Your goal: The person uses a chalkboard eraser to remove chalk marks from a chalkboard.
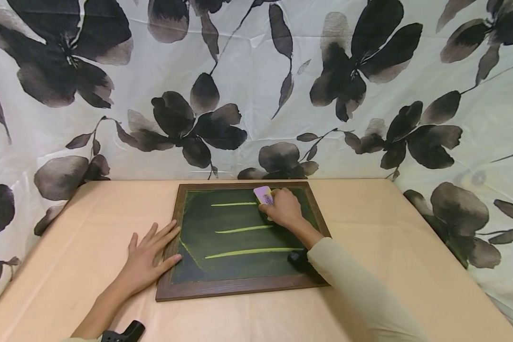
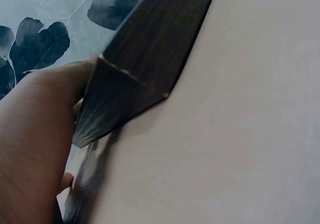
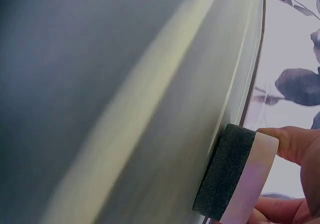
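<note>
A small chalkboard [image 1: 239, 216] in a dark brown wooden frame [image 1: 239, 287] lies on the table. Three yellow-green chalk lines run across it, and a fainter slanted mark crosses its left side. My right hand [image 1: 285, 208] grips a board eraser [image 1: 263, 195] at the right end of the top line. In the right wrist view the eraser shows a dark felt side against the board and a pale lilac back held by the fingers. My left hand [image 1: 143, 263] rests at the frame's left side, fingers spread and straight, fingertips on the wood.
The board stands on a light peach table [image 1: 389, 228]. Behind it hangs a white cloth [image 1: 256, 61] with dark flowers. A black wrist device [image 1: 298, 259] overlaps the board's lower right, and another strap device [image 1: 126, 332] sits at the left wrist.
</note>
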A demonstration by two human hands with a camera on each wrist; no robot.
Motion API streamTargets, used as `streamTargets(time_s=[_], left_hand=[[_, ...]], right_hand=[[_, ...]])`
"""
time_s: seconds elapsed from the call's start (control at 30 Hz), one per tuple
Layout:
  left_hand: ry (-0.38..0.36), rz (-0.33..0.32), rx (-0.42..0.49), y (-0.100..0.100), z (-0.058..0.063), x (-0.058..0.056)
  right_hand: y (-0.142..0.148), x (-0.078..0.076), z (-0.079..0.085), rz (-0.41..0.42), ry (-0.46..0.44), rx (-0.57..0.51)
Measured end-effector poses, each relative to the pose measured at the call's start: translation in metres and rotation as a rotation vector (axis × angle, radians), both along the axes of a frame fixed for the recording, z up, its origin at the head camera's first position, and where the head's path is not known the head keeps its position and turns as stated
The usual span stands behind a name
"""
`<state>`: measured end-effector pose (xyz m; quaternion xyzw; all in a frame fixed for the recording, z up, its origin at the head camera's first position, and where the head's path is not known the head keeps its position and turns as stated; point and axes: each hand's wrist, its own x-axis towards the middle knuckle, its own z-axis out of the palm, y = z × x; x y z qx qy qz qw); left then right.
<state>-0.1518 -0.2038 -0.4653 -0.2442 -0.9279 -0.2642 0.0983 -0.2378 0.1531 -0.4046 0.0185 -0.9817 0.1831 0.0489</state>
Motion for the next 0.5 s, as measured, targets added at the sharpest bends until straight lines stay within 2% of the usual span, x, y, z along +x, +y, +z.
streamTargets(time_s=[0.5], left_hand=[[0.001,0.001,0.004,-0.002,0.003,-0.001]], right_hand=[[-0.071,-0.016,0.005,0.105,-0.042,-0.05]])
